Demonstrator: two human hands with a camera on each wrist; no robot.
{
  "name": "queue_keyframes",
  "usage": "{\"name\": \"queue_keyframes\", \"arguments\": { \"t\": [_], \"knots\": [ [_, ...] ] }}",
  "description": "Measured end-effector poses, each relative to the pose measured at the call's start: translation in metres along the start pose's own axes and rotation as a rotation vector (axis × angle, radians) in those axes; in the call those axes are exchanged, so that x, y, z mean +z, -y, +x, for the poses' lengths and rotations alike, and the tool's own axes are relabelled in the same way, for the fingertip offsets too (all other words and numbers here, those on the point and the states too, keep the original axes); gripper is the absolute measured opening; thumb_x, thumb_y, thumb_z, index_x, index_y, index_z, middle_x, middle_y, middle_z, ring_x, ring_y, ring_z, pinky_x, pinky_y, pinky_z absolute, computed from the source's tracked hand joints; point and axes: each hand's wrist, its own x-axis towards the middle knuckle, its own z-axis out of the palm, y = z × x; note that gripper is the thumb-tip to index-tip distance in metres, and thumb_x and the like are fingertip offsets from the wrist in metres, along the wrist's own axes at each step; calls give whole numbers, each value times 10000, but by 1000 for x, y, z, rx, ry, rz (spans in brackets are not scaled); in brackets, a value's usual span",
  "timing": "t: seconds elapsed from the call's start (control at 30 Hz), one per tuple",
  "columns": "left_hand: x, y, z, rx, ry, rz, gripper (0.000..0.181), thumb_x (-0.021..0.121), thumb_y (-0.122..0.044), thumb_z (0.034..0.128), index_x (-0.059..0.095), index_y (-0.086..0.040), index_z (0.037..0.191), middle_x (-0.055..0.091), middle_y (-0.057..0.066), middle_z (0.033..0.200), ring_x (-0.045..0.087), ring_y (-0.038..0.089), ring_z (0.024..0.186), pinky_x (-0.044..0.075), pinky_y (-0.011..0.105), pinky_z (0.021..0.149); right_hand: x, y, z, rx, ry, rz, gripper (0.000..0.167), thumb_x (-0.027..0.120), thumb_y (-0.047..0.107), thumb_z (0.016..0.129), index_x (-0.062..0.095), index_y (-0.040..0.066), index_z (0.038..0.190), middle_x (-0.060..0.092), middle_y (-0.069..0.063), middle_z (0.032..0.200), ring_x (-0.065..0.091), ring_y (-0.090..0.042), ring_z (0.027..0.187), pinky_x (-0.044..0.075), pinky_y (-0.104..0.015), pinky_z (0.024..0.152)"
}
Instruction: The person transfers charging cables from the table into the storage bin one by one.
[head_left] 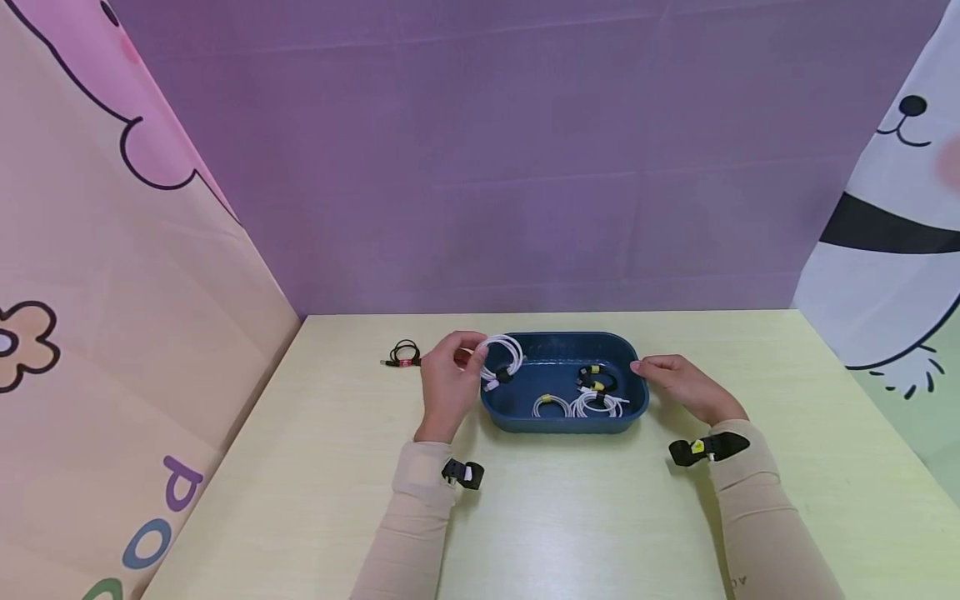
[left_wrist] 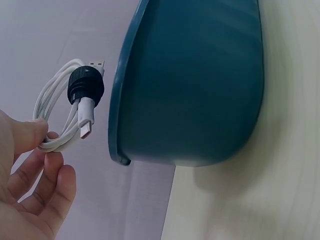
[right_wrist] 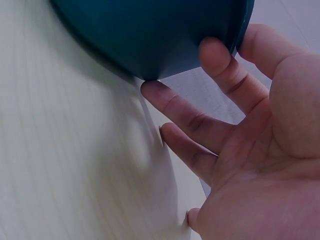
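My left hand [head_left: 450,383] pinches a coiled white USB cable [left_wrist: 60,107] between thumb and fingers. A black strap [left_wrist: 86,85] binds the coil, and both plugs show beside it. The coil hangs above the left end of a dark blue bin [head_left: 525,423]. With thumb and index finger my right hand [head_left: 690,387] pinches the bin's right rim; the other fingers spread below it in the right wrist view. Inside the bin lie a small white cable with a yellow tie [head_left: 551,406], a white coil with a black tie [head_left: 597,405] and a black cable [head_left: 603,383].
A black cable with a red tie [head_left: 405,356] lies on the pale table [head_left: 570,517], left of the bin and partly behind my left hand. A purple cloth [head_left: 525,167] hangs at the table's back edge, with printed cloths at both sides.
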Motion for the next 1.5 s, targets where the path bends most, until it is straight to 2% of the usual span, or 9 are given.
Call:
{"name": "queue_keyframes", "arguments": {
  "t": [0.1,0.3,0.53,0.73,1.0,1.23,1.5],
  "knots": [
    [1,0,0,2,8,1,139,776,-56,896,766,-80,1032,763,80,918,659,217,729,523,266,689,0,0,0,-1,2,0,505,531,438,1057,665,-17,1232,496,-242,1494,319,-448,1487,190,-691,1198],
    [3,-1,-2,2,26,12,137,776,-60,897,766,-78,1032,762,80,916,654,216,731,523,268,685,1,0,0,-10,6,7,480,532,430,1058,663,-27,1125,519,-226,1444,333,-434,1476,191,-691,1196],
    [5,-2,-3,-4,40,33,123,777,-69,899,766,-78,1021,763,82,911,651,216,720,512,275,683,0,0,1,0,7,9,500,537,439,1053,668,-22,1196,502,-236,1480,316,-441,1493,186,-688,1201],
    [6,-2,-4,17,54,87,129,781,-70,894,763,-89,1020,766,67,921,657,215,743,522,311,706,0,0,-1,8,3,-5,510,537,451,1051,670,-6,1233,493,-237,1503,313,-450,1496,191,-692,1198],
    [6,-2,-5,29,96,156,121,773,-105,910,761,-97,1030,760,54,935,658,207,765,496,301,707,0,1,-2,0,-4,2,472,539,442,1051,660,-13,1087,525,-217,1422,356,-421,1452,210,-685,1191],
    [8,-4,-6,34,137,219,115,764,-115,920,762,-107,1034,753,42,934,650,195,779,475,305,678,0,0,-2,-1,-9,20,504,537,428,1055,665,-37,1201,493,-255,1485,324,-446,1483,188,-678,1206],
    [12,-3,-8,43,164,282,106,775,-121,911,764,-128,1017,757,21,916,633,185,761,450,306,663,0,-2,0,-12,-6,43,468,547,416,1053,670,-33,1097,531,-229,1410,361,-417,1446,204,-669,1200]
  ]
}}
